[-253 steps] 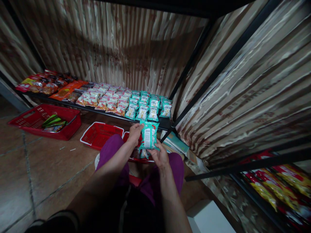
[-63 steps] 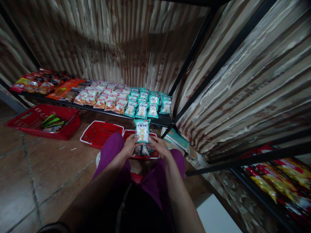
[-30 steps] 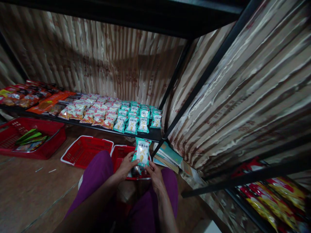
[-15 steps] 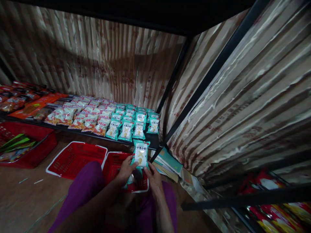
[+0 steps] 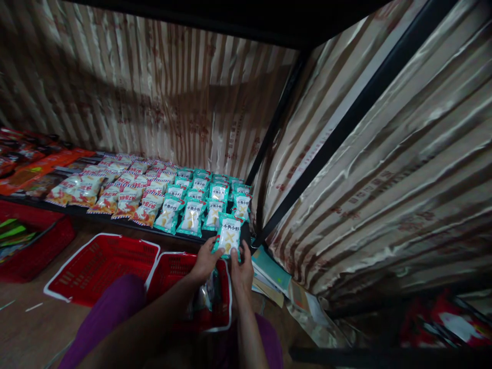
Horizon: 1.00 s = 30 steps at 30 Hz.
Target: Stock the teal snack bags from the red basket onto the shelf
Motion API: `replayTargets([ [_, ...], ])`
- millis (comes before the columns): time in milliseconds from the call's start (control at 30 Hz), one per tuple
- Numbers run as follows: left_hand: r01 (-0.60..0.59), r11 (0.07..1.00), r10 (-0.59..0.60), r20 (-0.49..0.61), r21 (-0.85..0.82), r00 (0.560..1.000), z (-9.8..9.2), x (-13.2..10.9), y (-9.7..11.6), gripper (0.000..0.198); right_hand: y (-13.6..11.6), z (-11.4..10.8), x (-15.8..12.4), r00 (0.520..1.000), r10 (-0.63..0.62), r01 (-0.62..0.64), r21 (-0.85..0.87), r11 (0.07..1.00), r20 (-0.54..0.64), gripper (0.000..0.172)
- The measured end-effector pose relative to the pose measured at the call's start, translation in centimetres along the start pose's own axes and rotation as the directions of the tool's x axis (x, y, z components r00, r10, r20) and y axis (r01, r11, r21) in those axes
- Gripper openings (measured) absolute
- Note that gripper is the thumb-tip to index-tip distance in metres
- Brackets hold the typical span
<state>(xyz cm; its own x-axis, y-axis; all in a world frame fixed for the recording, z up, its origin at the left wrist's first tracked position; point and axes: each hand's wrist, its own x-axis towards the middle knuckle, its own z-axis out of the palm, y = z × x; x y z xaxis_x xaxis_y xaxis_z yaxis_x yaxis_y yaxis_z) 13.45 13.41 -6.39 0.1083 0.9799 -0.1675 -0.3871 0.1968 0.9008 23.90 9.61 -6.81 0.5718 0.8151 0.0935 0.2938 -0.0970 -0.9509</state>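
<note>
My left hand [image 5: 206, 260] and my right hand [image 5: 242, 265] both grip the lower edge of a teal-and-white snack packet [image 5: 228, 236] and hold it upright at the front edge of a low black shelf [image 5: 126, 227]. Right behind the packet, rows of the same teal packets [image 5: 193, 207] lie on the shelf. Below my hands stands a red basket [image 5: 172, 274] with a few more packets [image 5: 203, 296] inside. My arms reach forward over purple trousers [image 5: 103, 320].
Orange-and-white packets [image 5: 115, 192] fill the shelf further left. An empty red basket [image 5: 100, 264] sits left of the first, another red basket [image 5: 34, 243] at the far left. Books [image 5: 271, 266] lie under a black frame post [image 5: 330, 136]. Striped curtain surrounds the shelf.
My hands have carried the teal packet forward and up, from above the basket to the shelf's front edge. The view has shifted closer to the shelf and to the right.
</note>
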Motion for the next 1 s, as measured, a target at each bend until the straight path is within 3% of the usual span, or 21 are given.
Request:
replayTargets([
  [300, -0.054, 0.991, 0.061, -0.054, 0.125, 0.997, 4.0, 4.9, 1.0, 0.040, -0.2, 1.3, 5.4, 0.952, -0.300, 0.279, -0.228, 0.933, -0.063, 0.063],
  [533, -0.120, 0.979, 0.123, -0.007, 0.166, 0.992, 5.6, 7.4, 0.3, 0.042, 1.1, 2.6, 7.4, 0.894, -0.431, 0.398, -0.224, 0.890, -0.123, 0.056],
  [667, -0.111, 0.981, 0.113, -0.005, 0.162, 0.994, 6.3, 8.2, -0.4, 0.042, 1.7, 3.1, 8.3, 0.878, -0.450, 0.410, -0.231, 0.882, -0.161, 0.053],
  [1000, -0.105, 0.941, 0.142, -0.094, 0.322, 0.985, 7.2, 9.0, -0.8, 0.038, 2.5, 3.6, 9.9, 0.911, -0.374, 0.337, -0.210, 0.918, -0.173, 0.056],
])
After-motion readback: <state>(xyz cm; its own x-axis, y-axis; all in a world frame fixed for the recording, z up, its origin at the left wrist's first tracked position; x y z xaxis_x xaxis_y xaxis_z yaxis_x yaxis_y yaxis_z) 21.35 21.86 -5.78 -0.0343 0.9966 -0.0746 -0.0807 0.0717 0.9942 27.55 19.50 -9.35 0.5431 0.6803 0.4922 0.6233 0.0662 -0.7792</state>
